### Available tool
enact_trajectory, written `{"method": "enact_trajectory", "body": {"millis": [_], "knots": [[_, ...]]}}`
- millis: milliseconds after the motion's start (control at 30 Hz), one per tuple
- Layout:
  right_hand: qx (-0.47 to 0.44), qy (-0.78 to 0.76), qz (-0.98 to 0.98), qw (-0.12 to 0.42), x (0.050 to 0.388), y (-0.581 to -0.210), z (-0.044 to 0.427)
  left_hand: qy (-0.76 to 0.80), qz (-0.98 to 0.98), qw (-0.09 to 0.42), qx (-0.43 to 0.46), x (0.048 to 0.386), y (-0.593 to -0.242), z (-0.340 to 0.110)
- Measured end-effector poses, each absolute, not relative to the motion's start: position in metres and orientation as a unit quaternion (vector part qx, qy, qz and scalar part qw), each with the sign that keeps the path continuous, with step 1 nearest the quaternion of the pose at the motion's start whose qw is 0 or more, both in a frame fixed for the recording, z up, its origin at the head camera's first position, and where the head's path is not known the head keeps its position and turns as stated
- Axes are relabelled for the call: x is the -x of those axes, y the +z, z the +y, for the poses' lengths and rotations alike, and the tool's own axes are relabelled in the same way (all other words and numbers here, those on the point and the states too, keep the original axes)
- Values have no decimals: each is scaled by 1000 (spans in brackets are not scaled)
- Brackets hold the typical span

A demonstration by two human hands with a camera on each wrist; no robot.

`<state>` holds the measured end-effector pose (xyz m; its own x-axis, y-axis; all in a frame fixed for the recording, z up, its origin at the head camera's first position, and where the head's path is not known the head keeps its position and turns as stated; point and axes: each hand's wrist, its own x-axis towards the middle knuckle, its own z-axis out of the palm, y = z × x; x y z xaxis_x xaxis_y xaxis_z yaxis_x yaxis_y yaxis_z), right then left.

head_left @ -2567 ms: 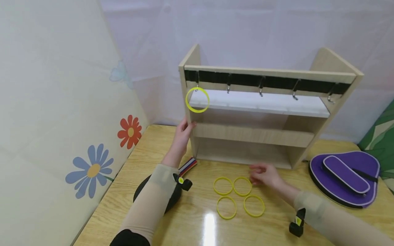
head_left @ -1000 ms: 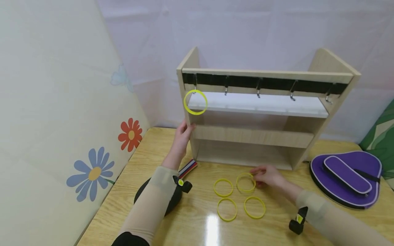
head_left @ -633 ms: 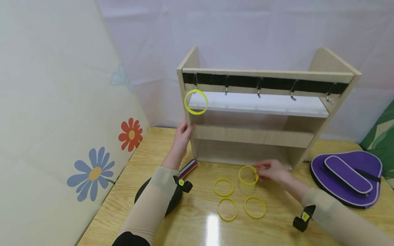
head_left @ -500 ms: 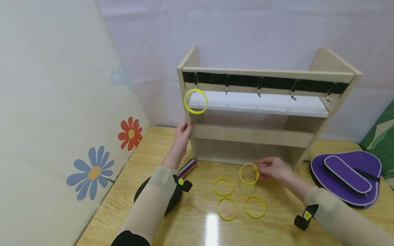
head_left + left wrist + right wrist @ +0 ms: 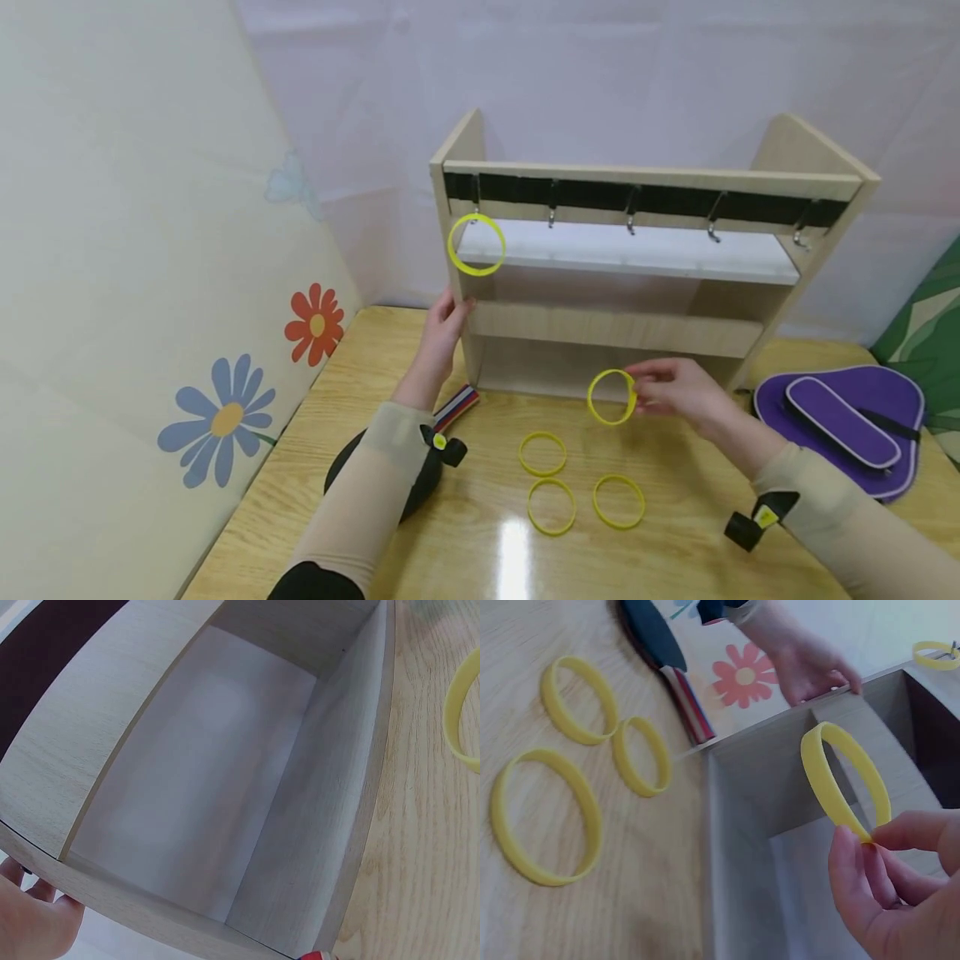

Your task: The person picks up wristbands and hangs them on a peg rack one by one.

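Observation:
In the head view my right hand (image 5: pixel 682 396) pinches a yellow wristband (image 5: pixel 590 400) between thumb and fingers. The band stands upright in the air before the lowest opening of the wooden shelf (image 5: pixel 615 323). My left hand (image 5: pixel 437 337) grips the edge of the shelf's left side panel, thumb on the inner side. Another yellow wristband (image 5: pixel 480 272) hangs from the leftmost metal hook. Three more lie flat on the table: one wristband (image 5: pixel 543 475) farther back, a second (image 5: pixel 552 533) and a third (image 5: pixel 618 526) nearer me. The right wrist view shows the held wristband (image 5: pixel 820 776) close up.
Several metal hooks (image 5: pixel 630 223) line the shelf's black strip. A black table tennis paddle with a striped handle (image 5: pixel 456 407) lies left, partly under my left forearm. A purple paddle case (image 5: pixel 840 417) sits at the right. A flowered wall (image 5: pixel 228 417) borders the table (image 5: pixel 480 558) on the left.
My right hand has taken hold of the back right wristband and lifted it off the table, up toward the shelf. The left hand has kept its grip on the side panel.

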<state>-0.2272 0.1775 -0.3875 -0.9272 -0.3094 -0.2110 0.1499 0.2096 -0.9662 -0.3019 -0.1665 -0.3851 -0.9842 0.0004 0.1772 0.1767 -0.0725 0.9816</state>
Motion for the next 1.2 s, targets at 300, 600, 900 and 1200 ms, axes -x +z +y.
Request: {"method": "enact_trajectory", "body": {"millis": [300, 600, 900, 1200], "knots": [[54, -636, 744, 197, 225, -368, 179, -725, -682, 70, 66, 303, -387, -166], [86, -664, 719, 187, 225, -355, 179, -728, -679, 70, 65, 300, -384, -165], [75, -692, 698, 168, 226, -337, 179, -728, -679, 71, 66, 302, -387, -166], [53, -716, 679, 156, 227, -320, 176, -729, -678, 72, 61, 303, -386, -166]]}}
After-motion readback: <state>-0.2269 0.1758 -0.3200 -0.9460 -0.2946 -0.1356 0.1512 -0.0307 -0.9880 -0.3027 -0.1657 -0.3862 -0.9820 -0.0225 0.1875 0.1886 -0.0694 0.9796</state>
